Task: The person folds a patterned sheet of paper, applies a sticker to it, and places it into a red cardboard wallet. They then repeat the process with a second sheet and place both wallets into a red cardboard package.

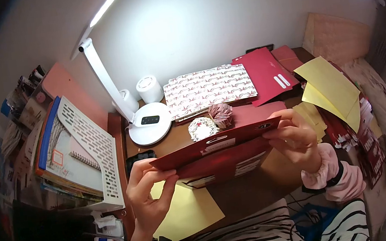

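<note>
A dark red paper bag (226,157) with a slot-shaped cut-out near its upper edge is held up between my two hands, tilted over the desk. My left hand (151,193) pinches its left corner between thumb and fingers. At the opposite corner, my right hand (294,139) grips the edge the same way. Below my left hand lies a yellow sheet (190,212), partly covered by that hand and the bag. Just behind the bag sit a round, patterned white item (202,128) and a reddish striped bundle (221,115).
A white desk lamp (150,125) stands at the back left, beside a perforated white file holder (93,152). Patterned sheets (211,89) are stacked at the back. Red card pieces (264,73) and yellow sheets (331,86) lie to the right.
</note>
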Motion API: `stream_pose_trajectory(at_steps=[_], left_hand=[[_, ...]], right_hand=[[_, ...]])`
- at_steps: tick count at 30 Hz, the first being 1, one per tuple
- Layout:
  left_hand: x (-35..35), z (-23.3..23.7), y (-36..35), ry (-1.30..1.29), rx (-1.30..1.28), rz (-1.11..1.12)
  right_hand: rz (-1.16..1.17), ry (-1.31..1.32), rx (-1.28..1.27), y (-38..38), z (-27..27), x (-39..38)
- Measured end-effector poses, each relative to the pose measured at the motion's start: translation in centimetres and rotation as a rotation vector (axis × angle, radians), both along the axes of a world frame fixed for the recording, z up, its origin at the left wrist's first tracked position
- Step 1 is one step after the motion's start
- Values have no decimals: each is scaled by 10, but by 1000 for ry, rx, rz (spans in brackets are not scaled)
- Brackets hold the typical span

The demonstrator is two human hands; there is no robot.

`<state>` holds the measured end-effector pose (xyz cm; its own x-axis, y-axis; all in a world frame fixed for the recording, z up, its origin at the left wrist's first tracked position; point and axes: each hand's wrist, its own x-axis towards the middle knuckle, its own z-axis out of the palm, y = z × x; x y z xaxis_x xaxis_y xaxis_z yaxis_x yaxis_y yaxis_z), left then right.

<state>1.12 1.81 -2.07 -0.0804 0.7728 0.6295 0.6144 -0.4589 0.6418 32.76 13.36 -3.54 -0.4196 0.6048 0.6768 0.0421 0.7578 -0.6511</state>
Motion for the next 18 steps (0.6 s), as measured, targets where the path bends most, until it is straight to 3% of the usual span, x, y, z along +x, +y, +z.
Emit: stream_pose_trajectory(at_steps=[5, 9, 18], left_hand=[[3, -3, 0, -117, -26, -35], [2, -3, 1, -67, -17, -12], [4, -8, 5, -118, 6, -27]], right_hand=[[-31, -66, 47, -3, 6, -2], [-64, -86, 131, -3, 5, -1], [-144, -54, 48, -15, 11, -10]])
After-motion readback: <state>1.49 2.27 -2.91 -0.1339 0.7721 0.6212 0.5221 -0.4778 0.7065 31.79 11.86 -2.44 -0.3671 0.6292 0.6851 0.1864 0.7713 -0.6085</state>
